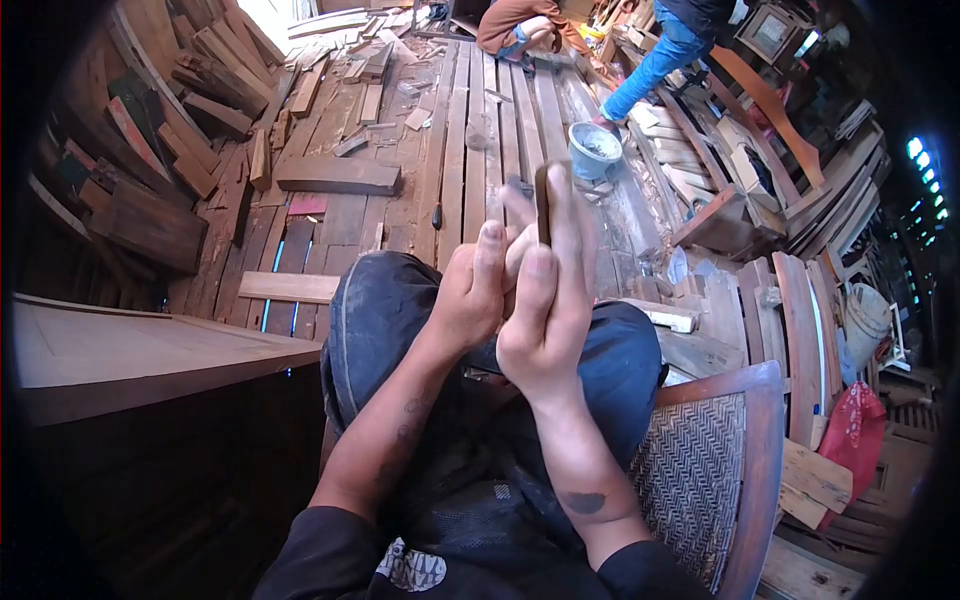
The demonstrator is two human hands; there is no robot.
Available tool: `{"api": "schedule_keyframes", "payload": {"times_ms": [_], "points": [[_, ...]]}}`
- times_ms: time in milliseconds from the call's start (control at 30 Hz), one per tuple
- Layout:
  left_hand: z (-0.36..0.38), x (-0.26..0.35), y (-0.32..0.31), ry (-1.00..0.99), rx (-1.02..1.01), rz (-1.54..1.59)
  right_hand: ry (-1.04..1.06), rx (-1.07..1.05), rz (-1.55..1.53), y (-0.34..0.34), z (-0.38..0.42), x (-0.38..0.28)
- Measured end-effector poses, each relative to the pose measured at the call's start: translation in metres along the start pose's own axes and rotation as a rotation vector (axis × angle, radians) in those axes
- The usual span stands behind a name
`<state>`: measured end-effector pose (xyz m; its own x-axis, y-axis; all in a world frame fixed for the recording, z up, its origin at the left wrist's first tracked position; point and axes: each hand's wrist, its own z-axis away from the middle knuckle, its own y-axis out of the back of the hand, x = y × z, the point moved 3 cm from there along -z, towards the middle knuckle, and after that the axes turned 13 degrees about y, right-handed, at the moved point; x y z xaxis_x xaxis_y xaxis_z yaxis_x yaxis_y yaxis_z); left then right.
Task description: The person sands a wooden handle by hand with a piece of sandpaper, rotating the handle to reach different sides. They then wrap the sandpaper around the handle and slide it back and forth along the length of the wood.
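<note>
Head view, frame centre: right hand [548, 330] fingers pinch a small dark wooden piece [542, 205], long axis upright, sticking up past the fingertips. Left hand [478, 290] touches alongside, fingers curled toward its lower end; whether they grip it, can't tell. Cane chair seat [700, 470] lower right.

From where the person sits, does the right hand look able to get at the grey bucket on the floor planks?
Probably not without leaning forward. The right hand is raised over the knees, its fingers around a small dark piece shared with the left hand. The grey bucket stands well beyond the knees, though nothing blocks the way.
</note>
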<state>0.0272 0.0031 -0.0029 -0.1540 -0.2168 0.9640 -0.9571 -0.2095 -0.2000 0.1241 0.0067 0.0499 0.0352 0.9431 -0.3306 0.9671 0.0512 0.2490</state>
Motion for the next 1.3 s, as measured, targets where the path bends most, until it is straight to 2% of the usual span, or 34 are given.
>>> {"api": "schedule_keyframes", "payload": {"times_ms": [67, 167, 300, 433, 467, 533, 667, 767, 833, 900, 967, 1000, 1100, 1200, 1267, 1300], "points": [[-0.002, -0.006, 0.002, 0.047, -0.047, 0.019, 0.005, -0.017, 0.033, 0.001, -0.016, 0.003], [0.0, 0.007, -0.003, -0.019, 0.009, -0.001, 0.008, -0.024, 0.064, 0.0, -0.02, 0.003], [0.002, 0.014, 0.002, 0.0, 0.078, 0.073, 0.007, -0.124, 0.17, -0.002, 0.001, -0.006], [0.0, 0.006, 0.007, 0.009, -0.026, -0.019, -0.198, -0.011, -0.105, -0.003, -0.008, -0.005], [-0.001, 0.002, 0.009, 0.025, -0.061, -0.044, -0.144, -0.012, -0.048, -0.002, -0.011, -0.006], [-0.002, 0.006, 0.009, 0.024, 0.033, -0.005, -0.037, -0.023, 0.061, -0.001, -0.013, -0.007], [-0.003, 0.002, 0.009, -0.033, 0.181, -0.095, -0.056, -0.097, 0.038, -0.005, 0.017, -0.009], [0.003, 0.006, -0.003, 0.054, 0.02, 0.057, 0.043, 0.0, 0.106, 0.006, -0.001, -0.005], [0.001, 0.008, -0.008, -0.064, -0.034, -0.057, 0.023, 0.05, 0.067, 0.009, -0.008, 0.001], [0.001, 0.006, -0.004, -0.006, -0.072, -0.071, 0.05, -0.011, 0.132, 0.014, -0.013, -0.001], [0.004, 0.015, -0.006, 0.027, 0.034, 0.065, 0.146, -0.015, 0.238, 0.008, 0.0, -0.007], [0.002, 0.018, -0.003, -0.027, 0.046, 0.009, 0.128, -0.024, 0.215, 0.006, 0.005, -0.01], [0.006, 0.018, -0.005, -0.002, 0.007, 0.044, 0.092, 0.045, 0.099, 0.003, -0.003, -0.007], [0.0, 0.0, -0.001, -0.127, -0.037, -0.16, 0.131, 0.091, 0.088, 0.004, -0.021, -0.002], [-0.002, -0.007, 0.001, -0.2, -0.009, -0.154, 0.176, 0.074, 0.11, 0.003, -0.021, -0.002], [0.0, -0.004, 0.002, -0.166, 0.004, -0.136, 0.166, 0.055, 0.116, 0.002, -0.016, -0.005]]}}
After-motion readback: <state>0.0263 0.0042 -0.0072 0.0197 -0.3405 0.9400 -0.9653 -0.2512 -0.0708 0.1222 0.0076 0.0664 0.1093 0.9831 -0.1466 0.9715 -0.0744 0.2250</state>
